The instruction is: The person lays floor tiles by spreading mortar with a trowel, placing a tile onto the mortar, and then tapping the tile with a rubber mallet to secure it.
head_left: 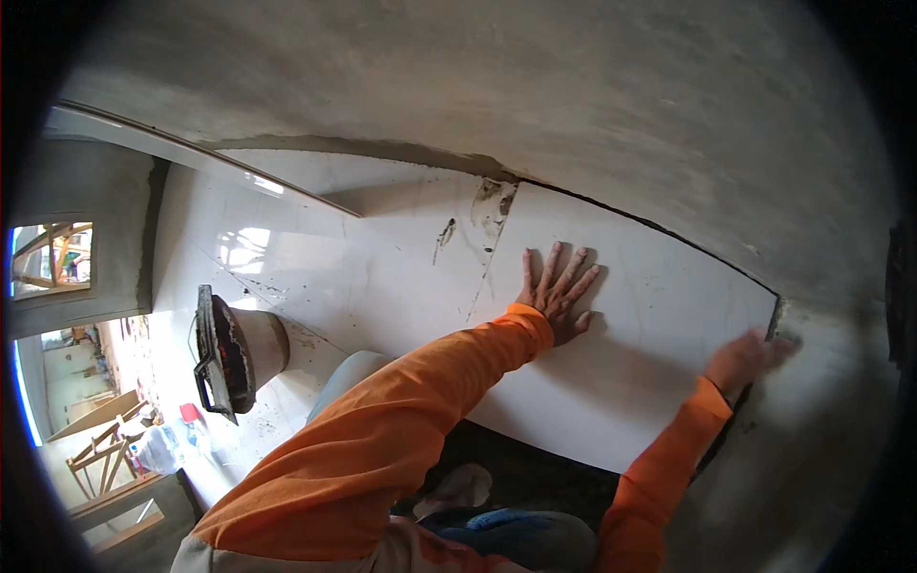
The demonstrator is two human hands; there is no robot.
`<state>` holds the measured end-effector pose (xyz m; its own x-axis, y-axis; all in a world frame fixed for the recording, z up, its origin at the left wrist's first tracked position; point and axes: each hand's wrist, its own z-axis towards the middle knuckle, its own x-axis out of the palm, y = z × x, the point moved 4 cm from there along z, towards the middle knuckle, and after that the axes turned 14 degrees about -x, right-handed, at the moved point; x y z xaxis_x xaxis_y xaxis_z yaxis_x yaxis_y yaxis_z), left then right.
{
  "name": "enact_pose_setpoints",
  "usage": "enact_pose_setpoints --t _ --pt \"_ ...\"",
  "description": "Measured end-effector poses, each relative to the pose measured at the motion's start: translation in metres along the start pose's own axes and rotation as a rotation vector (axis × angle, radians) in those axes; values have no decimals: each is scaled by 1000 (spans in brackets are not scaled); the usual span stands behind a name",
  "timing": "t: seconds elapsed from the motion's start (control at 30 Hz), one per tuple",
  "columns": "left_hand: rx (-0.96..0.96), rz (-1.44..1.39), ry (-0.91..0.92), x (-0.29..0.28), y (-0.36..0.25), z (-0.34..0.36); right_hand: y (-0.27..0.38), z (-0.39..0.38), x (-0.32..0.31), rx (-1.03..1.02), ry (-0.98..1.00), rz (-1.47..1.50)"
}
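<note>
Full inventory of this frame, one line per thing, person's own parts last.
large glossy white floor tile: one, white, under both hands, beside the grey wall
laid white tiles: several, white with mortar smears, to the left of it
grey cement wall: one, grey, along the top and right
mortar-stained bucket: one, off-white with dark rim, on the laid tiles, left
clear plastic bottle: one, clear, lower left
wooden frames: a few, brown, lower left
orange sleeves: two, orange, from the lower edge
left hand: one, fingers spread flat on the tile
right hand: one, blurred, at the tile's right edge
</note>
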<state>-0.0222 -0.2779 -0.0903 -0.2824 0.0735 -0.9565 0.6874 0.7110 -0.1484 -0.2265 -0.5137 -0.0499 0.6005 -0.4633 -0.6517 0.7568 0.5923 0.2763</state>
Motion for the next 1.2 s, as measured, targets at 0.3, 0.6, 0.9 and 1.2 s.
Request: enact_pose_setpoints --t 0.3,0.6,0.9,1.2 --pt "-7 -37 -18 -3 -6 8 49 -45 45 -149 543 -67" --pt "131 -139 -89 6 13 21 61 -48 83 -100 761 -269" --pt "100 55 -183 -24 152 48 80 -107 28 -236 764 -313" --pt "443 140 21 -46 179 71 101 -144 -8 -160 794 -194"
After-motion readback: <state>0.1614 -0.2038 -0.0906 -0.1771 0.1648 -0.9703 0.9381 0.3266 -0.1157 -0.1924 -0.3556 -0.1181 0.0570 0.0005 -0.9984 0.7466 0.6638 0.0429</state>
